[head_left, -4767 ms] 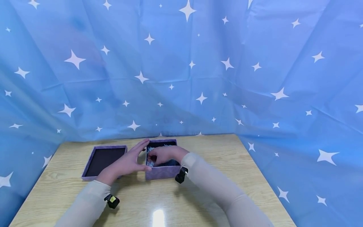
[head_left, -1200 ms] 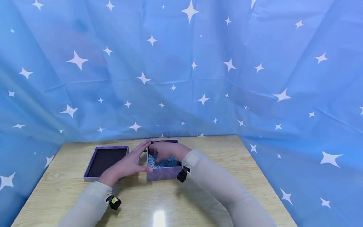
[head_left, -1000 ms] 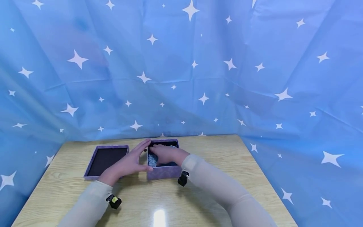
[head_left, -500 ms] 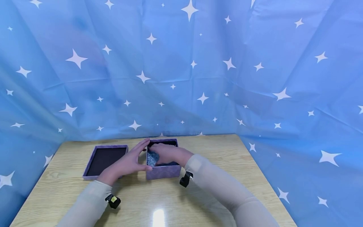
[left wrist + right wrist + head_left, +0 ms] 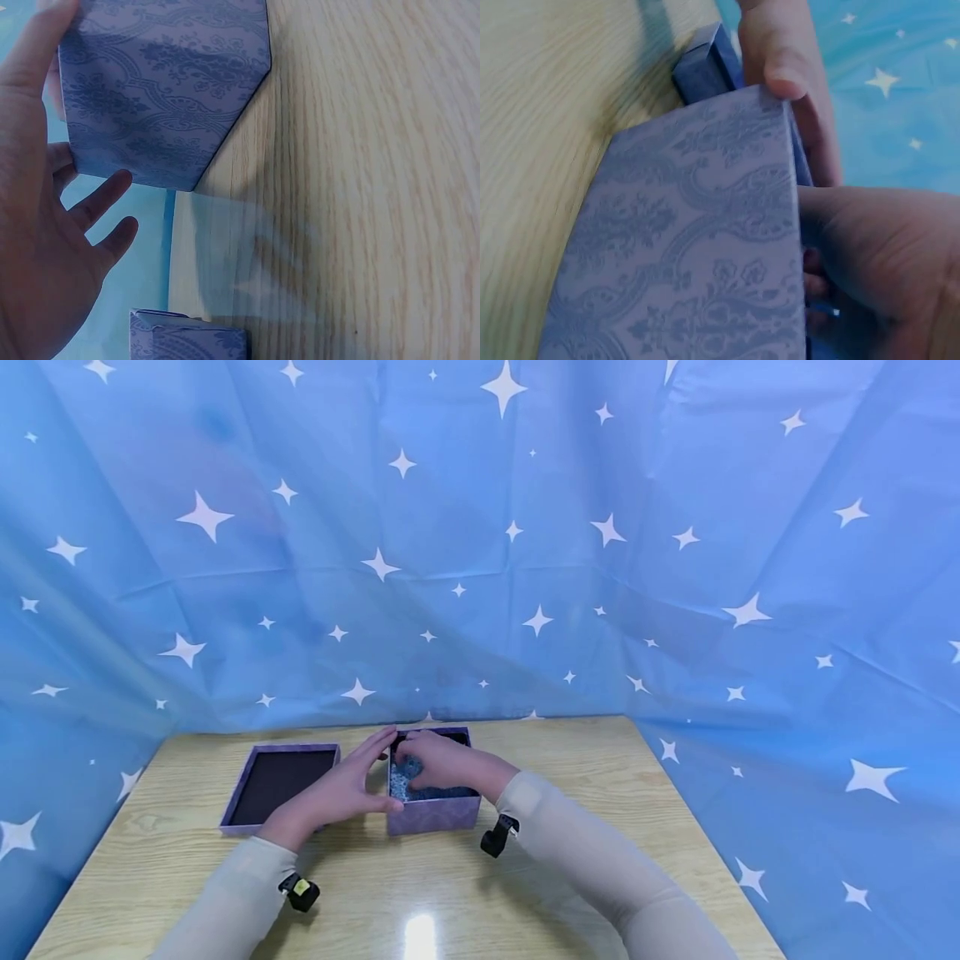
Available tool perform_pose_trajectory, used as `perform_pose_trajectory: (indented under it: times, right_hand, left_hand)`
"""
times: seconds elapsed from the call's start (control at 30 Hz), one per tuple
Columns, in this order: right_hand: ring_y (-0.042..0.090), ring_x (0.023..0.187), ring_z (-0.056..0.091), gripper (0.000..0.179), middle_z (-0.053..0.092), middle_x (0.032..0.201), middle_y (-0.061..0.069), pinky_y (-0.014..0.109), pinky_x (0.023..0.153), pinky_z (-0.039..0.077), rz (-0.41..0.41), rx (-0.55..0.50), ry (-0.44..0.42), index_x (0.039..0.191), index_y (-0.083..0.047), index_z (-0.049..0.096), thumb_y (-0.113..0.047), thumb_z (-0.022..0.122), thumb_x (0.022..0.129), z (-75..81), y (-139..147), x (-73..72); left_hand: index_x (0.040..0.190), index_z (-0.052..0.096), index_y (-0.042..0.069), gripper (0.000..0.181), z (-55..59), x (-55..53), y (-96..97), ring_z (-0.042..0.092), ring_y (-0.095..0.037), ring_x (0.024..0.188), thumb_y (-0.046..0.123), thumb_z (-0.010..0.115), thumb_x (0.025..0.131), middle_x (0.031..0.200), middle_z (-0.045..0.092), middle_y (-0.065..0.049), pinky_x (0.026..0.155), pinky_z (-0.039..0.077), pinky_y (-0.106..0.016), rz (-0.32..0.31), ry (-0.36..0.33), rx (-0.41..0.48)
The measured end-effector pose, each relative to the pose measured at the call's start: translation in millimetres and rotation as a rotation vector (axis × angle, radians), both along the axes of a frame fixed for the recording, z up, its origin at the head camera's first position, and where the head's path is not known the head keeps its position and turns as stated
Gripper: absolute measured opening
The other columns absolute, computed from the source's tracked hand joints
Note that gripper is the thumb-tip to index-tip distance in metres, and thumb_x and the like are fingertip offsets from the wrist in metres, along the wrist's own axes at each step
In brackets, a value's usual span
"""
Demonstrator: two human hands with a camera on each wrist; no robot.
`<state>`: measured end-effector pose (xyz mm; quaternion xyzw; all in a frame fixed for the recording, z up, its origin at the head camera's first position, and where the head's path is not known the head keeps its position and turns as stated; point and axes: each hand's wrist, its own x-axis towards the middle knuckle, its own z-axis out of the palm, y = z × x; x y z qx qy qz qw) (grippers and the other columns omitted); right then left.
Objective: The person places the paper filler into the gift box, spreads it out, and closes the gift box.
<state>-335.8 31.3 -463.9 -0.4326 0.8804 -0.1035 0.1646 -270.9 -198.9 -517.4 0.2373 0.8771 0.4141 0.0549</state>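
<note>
A purple patterned box [image 5: 435, 817] with a dark inside stands near the table's back edge. Pale blue shredded paper [image 5: 400, 783] lies in it. My left hand [image 5: 337, 789] spans the box's left side, thumb at the near corner and fingers at the far one; two fingers point away from the wall in the left wrist view. My right hand [image 5: 444, 762] reaches in over the right wall, fingers bent, a clump of shreds between thumb and forefinger. In the right wrist view the patterned wall [image 5: 682, 240] partly hides those curled fingers.
A shallow purple lid [image 5: 281, 783], black inside, lies to the left of the box, partly behind my left forearm. The pale wooden table [image 5: 390, 893] ends at a blue starred cloth [image 5: 480, 568] behind and at both sides.
My right hand has worked about inside the box, pressing flat over the shreds half a second ago; now it is drawn slightly up, fingers bent. Left hand, box and lid stay in place.
</note>
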Motion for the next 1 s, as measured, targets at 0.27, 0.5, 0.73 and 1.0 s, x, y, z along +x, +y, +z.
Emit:
perform_pose_trajectory:
  times: [0.27, 0.5, 0.73, 1.0]
  right_hand:
    - [0.006, 0.074, 0.054, 0.015, 0.062, 0.086, -0.008, 0.023, 0.071, 0.046, 0.055, -0.049, -0.249, 0.099, -0.016, 0.068, -0.005, 0.069, 0.108, -24.5, -8, -4.8]
    - [0.007, 0.080, 0.057, 0.010, 0.066, 0.094, -0.004, 0.023, 0.075, 0.048, 0.075, -0.043, -0.302, 0.106, -0.015, 0.069, -0.006, 0.072, 0.106, -25.6, -3, -12.8]
    - [0.010, 0.087, 0.065, 0.016, 0.072, 0.102, 0.000, 0.028, 0.079, 0.055, -0.012, -0.020, -0.256, 0.116, -0.008, 0.073, -0.007, 0.079, 0.102, 9.5, 12, -16.1]
    - [0.011, 0.062, 0.041, 0.024, 0.047, 0.072, -0.008, 0.029, 0.062, 0.038, -0.108, 0.231, -0.135, 0.085, -0.015, 0.060, -0.008, 0.075, 0.103, 8.1, 6, -22.7]
  left_hand:
    - [0.180, 0.018, 0.020, 0.124, 0.1, -1.4, 0.2, 0.016, -0.042, 0.168, 0.056, 0.092, 0.088, 0.186, 0.007, 0.000, 0.125, 0.030, -0.072, -0.010, 0.031, 0.006]
    - [0.180, 0.018, 0.024, 0.124, 0.7, -0.8, 1.6, 0.017, -0.042, 0.167, 0.058, 0.092, 0.087, 0.186, 0.008, 0.000, 0.124, 0.030, -0.072, -0.007, 0.029, 0.000]
    - [0.180, 0.015, 0.026, 0.125, -1.4, -0.8, 2.2, 0.018, -0.042, 0.167, 0.059, 0.092, 0.087, 0.186, 0.007, 0.000, 0.125, 0.031, -0.071, -0.004, 0.023, -0.002]
    - [0.180, 0.016, 0.023, 0.126, 0.7, 1.1, 0.3, 0.016, -0.041, 0.168, 0.057, 0.093, 0.086, 0.186, 0.007, 0.000, 0.126, 0.028, -0.071, 0.002, 0.038, -0.006]
